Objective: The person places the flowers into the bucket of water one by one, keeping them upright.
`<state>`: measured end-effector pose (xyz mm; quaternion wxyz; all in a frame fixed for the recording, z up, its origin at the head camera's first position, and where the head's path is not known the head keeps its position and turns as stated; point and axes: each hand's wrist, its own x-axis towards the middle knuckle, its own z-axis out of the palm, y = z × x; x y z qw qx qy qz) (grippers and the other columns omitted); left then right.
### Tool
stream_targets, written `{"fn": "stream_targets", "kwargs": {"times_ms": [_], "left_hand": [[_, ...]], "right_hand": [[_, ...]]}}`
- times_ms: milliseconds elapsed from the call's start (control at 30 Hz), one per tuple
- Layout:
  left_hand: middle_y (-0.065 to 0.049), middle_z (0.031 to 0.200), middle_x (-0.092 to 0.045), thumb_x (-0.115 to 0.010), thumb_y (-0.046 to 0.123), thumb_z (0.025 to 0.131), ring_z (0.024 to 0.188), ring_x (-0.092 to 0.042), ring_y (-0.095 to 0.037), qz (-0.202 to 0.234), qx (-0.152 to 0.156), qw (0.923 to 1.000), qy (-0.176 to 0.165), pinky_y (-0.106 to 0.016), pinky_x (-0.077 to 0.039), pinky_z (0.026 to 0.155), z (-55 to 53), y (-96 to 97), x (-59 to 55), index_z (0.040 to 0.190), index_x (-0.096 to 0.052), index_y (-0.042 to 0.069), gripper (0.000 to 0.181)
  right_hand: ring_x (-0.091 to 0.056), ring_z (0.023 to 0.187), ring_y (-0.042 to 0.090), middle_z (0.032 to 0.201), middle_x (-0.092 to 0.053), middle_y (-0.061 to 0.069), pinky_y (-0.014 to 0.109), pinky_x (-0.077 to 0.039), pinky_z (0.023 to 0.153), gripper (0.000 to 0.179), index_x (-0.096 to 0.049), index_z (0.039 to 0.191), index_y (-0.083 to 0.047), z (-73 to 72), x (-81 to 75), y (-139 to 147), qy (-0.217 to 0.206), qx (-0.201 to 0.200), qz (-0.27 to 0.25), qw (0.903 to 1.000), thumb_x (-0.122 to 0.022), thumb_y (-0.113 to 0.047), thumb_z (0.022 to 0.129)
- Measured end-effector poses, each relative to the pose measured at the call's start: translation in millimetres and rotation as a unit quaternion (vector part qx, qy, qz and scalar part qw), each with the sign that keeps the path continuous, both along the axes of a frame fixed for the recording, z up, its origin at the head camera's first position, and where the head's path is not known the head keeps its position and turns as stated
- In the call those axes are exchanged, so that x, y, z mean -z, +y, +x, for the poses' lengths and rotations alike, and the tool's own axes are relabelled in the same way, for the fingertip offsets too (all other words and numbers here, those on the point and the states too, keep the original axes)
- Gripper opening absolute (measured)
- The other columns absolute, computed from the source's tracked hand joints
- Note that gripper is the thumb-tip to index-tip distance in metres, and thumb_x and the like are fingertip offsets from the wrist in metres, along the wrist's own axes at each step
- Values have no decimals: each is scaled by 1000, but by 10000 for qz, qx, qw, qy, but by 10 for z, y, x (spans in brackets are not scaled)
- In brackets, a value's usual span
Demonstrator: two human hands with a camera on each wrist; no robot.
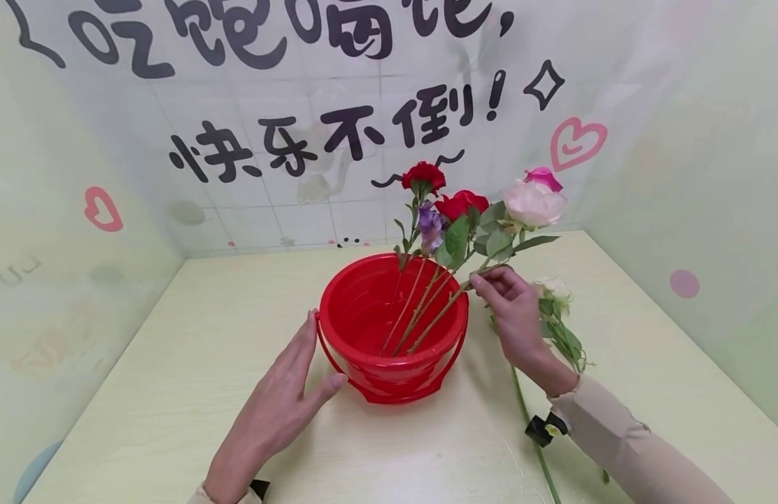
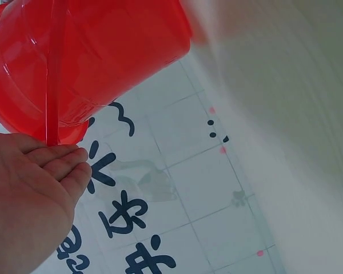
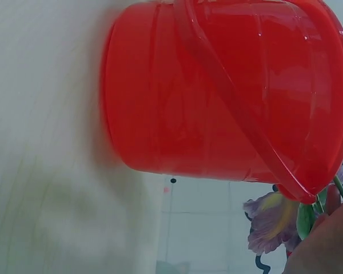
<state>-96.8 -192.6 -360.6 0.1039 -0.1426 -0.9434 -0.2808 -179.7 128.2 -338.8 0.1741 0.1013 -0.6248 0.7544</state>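
A red plastic bucket stands on the table, its handle hanging down in front. My left hand touches the bucket's left side near the handle joint, fingers straight and thumb spread. With thumb and fingers, my right hand pinches the stem of a pale pink rose at the bucket's right rim; the stem's lower end is inside the bucket. A red carnation, a red rose and a purple flower lean above the bucket with stems inside. A magenta bloom shows behind the pink rose.
Right of the bucket, a whitish flower with green leaves lies on the table, partly hidden by the right hand. A long green stem runs under the right forearm. A printed wall stands behind, with side walls left and right.
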Motion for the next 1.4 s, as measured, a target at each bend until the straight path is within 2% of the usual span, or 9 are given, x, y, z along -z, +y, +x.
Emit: {"fn": "stream_targets", "kwargs": {"times_ms": [300,467,767,1133,1400], "left_hand": [[-10,171,-21,-61,57,99,151,-30,-39,32,12,10000,12,-62,-49,101,-5,1,3,168,-7,20,95],[-9,171,-21,-61,57,99,151,-30,-39,35,29,10000,33,-62,-49,101,-5,-1,4,168,-7,20,95],[-9,171,-21,-60,58,99,151,-30,-39,12,-9,10000,-28,-62,-49,101,-1,5,-4,168,-7,19,95],[-9,171,-20,-60,59,98,151,-30,-40,-2,-65,9999,-87,-63,-49,100,-1,8,-4,168,-7,20,96],[-10,171,-21,-61,55,100,151,-30,-39,33,76,9999,74,-63,-47,103,-4,-10,10,168,-7,20,94]], "right_hand": [[-66,84,10,86,-72,-4,24,-54,85,7,-66,96,5,7,27,-32,-30,-116,20,9999,-61,9,98],[-64,85,12,88,-70,-4,23,-54,82,4,-66,97,9,16,24,-31,-60,-66,310,9995,-65,5,98],[-63,80,12,84,-69,-4,22,-54,74,17,-63,103,19,36,40,-39,-212,-44,668,9975,-67,4,97],[-57,79,14,85,-66,-1,22,-49,68,13,-65,100,13,48,37,-82,-386,24,926,9950,-68,1,97],[-54,79,14,86,-62,3,21,-47,66,8,-64,98,6,66,21,-114,-528,159,956,9939,-69,-1,97]]}}
